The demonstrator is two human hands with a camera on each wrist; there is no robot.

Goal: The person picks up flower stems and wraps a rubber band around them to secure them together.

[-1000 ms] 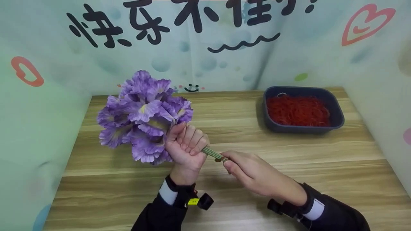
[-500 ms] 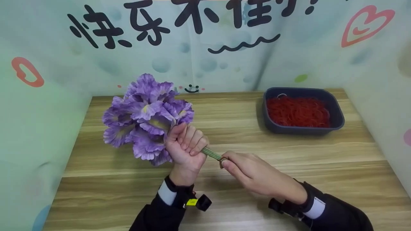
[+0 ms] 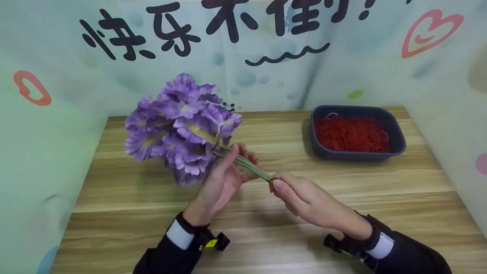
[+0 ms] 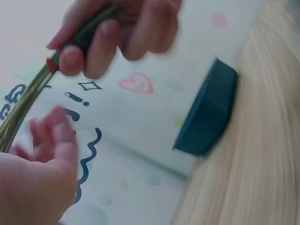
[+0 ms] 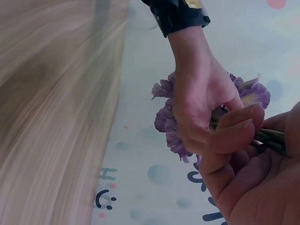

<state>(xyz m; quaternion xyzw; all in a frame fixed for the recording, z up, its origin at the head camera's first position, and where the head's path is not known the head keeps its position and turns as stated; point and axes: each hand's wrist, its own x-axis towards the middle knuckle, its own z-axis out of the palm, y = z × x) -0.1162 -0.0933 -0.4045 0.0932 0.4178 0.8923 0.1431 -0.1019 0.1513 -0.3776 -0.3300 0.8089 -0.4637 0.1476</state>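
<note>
A bunch of purple artificial flowers (image 3: 182, 121) leans to the upper left, raised over the table. Its thin green stems (image 3: 251, 167) run down to my right hand (image 3: 310, 201), which grips their lower ends. Around the stems, right at those fingertips, sits a red band (image 4: 49, 65). My left hand (image 3: 222, 182) is loosened below the blossoms, thumb and fingers spread either side of the stems. In the right wrist view my left hand (image 5: 194, 93) partly hides the petals (image 5: 176, 138). The stem ends are hidden within my right hand.
A dark blue tub (image 3: 359, 155) stands at the back right of the wooden table (image 3: 114, 236), filled with thin red rubber bands (image 3: 350, 134). A printed backdrop (image 3: 243, 76) rises behind the table and along both sides.
My left hand has loosened its grip, its fingers uncurling from the stems. The flowers have shifted slightly up and right, and my right hand has moved slightly right, still holding the stem ends.
</note>
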